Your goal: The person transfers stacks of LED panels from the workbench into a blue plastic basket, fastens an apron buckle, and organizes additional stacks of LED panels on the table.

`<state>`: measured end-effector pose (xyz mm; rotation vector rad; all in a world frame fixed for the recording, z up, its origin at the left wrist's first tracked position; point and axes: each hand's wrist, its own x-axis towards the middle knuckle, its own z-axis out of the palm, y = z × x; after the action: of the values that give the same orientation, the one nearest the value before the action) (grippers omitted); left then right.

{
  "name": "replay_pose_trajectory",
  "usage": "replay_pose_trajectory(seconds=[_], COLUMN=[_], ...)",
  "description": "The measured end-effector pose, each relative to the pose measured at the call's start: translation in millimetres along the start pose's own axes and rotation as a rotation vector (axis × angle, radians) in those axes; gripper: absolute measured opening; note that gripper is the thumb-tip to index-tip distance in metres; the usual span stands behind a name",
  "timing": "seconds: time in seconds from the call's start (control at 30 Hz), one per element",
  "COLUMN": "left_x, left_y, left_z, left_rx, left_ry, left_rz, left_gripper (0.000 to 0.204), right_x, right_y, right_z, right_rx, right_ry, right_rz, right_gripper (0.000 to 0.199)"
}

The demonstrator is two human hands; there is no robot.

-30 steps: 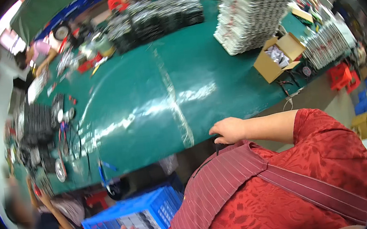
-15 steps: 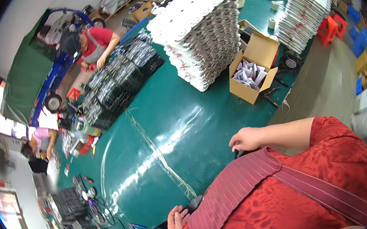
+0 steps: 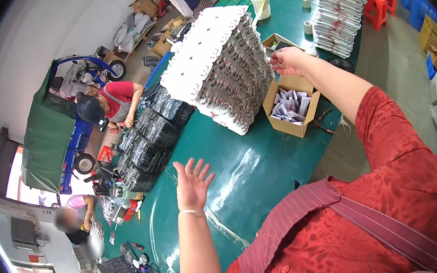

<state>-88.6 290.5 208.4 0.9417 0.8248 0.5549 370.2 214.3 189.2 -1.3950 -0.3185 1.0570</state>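
My left hand point(image 3: 193, 185) is raised over the green table point(image 3: 184, 216), palm up, its fingers spread and nothing in it. My right hand point(image 3: 286, 62) reaches out at the right side of a tall stack of white panels point(image 3: 204, 57), above an open cardboard box point(image 3: 288, 123). Its fingers are apart and hold nothing that I can see; whether they touch the stack I cannot tell. Inside the box lie several small pale packets point(image 3: 290, 104). The stack shows a flat white top and many layered edges.
Pliers with red handles point(image 3: 323, 124) lie beside the box. Black stacked parts point(image 3: 151, 136) line the table's far left edge, where a person in red point(image 3: 120, 99) works. Another stack of white panels point(image 3: 341, 9) and red stools point(image 3: 375, 8) stand at the right. A cup point(image 3: 260, 5) stands behind.
Both hands have risen from near my body. The right has reached forward to the white stack and box; the left has moved up over the table and opened. My view has shifted.
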Motion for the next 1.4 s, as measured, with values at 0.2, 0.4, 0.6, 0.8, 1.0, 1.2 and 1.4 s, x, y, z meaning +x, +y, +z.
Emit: replay_pose_trajectory(seconds=[0.2, 0.4, 0.6, 0.8, 1.0, 1.2, 1.4], left_x=[80.8, 142.1, 170.0, 171.8, 171.7, 170.7, 173.0], left_y=[22.8, 30.0, 19.8, 18.0, 12.5, 8.0, 6.5], left_z=[28.6, 59.8, 77.4, 92.8, 94.5, 93.8, 90.9], left_rx=[-0.035, -0.184, -0.201, -0.199, -0.246, -0.355, -0.385], left_ry=[0.044, 0.045, -0.087, -0.056, -0.125, -0.192, -0.232], left_rz=[-0.015, -0.025, -0.069, -0.073, -0.033, -0.024, 0.019], left_gripper=[0.115, 0.12, 0.085, 0.075, 0.073, 0.068, 0.068], right_x=[86.4, 154.9, 159.9, 140.8, 155.2, 158.1, 133.0], right_y=[-16.2, -16.0, -32.2, -53.1, -62.4, -64.8, -66.6], right_z=[4.4, -14.2, 5.8, -7.0, -7.5, 1.9, 6.6], right_rx=[-0.126, -0.345, -0.256, -0.315, -0.417, -0.379, -0.232], right_ry=[0.195, 0.336, 0.017, -0.265, -0.304, -0.229, -0.387], right_rz=[-0.041, -0.012, 0.126, 0.14, 0.161, 0.161, 0.165], right_gripper=[0.02, 0.047, 0.065, 0.057, 0.059, 0.056, 0.063])
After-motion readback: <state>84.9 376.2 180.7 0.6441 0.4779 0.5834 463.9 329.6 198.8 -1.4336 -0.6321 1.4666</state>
